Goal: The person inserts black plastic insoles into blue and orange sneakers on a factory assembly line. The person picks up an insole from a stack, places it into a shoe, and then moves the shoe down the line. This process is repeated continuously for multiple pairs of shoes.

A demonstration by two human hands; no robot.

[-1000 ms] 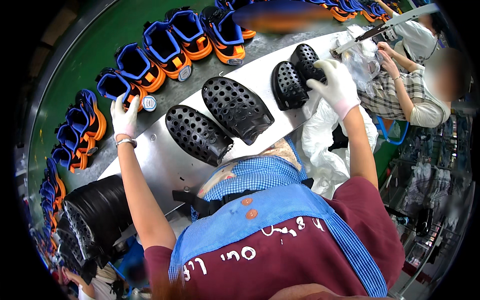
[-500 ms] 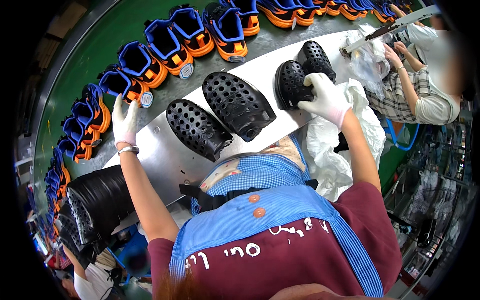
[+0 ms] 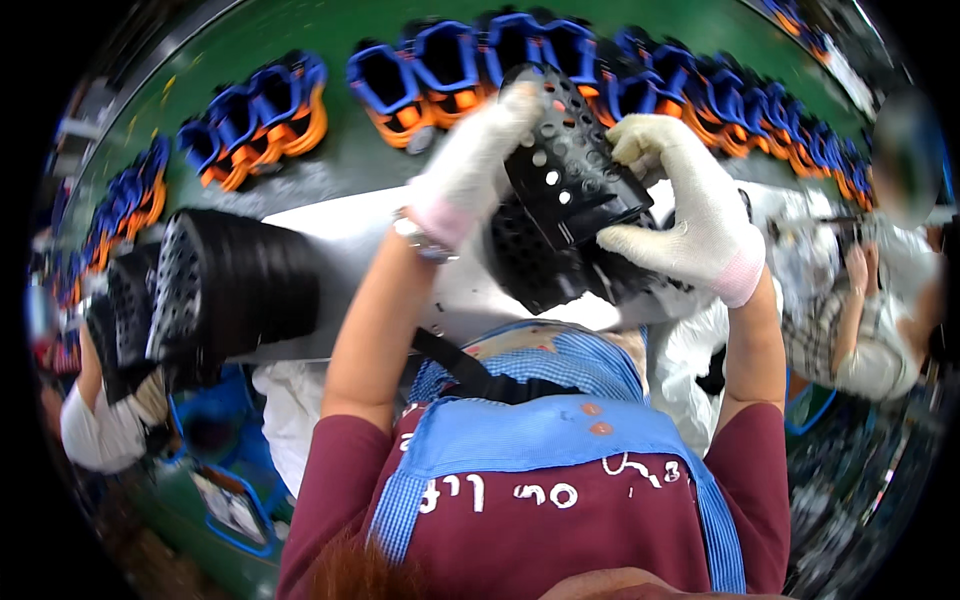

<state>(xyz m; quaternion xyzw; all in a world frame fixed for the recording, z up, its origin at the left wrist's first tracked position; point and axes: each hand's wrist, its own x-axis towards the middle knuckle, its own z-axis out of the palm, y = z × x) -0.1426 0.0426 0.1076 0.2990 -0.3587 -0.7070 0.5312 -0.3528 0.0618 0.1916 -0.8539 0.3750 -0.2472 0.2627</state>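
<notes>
Both of my hands wear white gloves with pink cuffs. Between them, raised above the bench, is a black perforated shoe form (image 3: 572, 150), round at one end and cut off at the other. My left hand (image 3: 475, 155) grips its rounded end, slightly blurred. At the cut-off end, my right hand (image 3: 690, 205) curls around it, thumb on the lower edge and fingers on the far side. More black perforated forms (image 3: 530, 265) lie beneath it on the bench, partly hidden by the held one and by my right hand.
Blue, black and orange shoes (image 3: 445, 65) stand in a curved row on the green surface beyond the pale bench (image 3: 370, 225). Stacked black forms (image 3: 235, 285) sit at the left. White plastic (image 3: 685, 355) hangs at the near right; a co-worker (image 3: 850, 310) is beyond it.
My left hand has left the row of shoes and moved right onto a form. My right hand, earlier on smaller forms at the right, now meets it there. The whole view has turned.
</notes>
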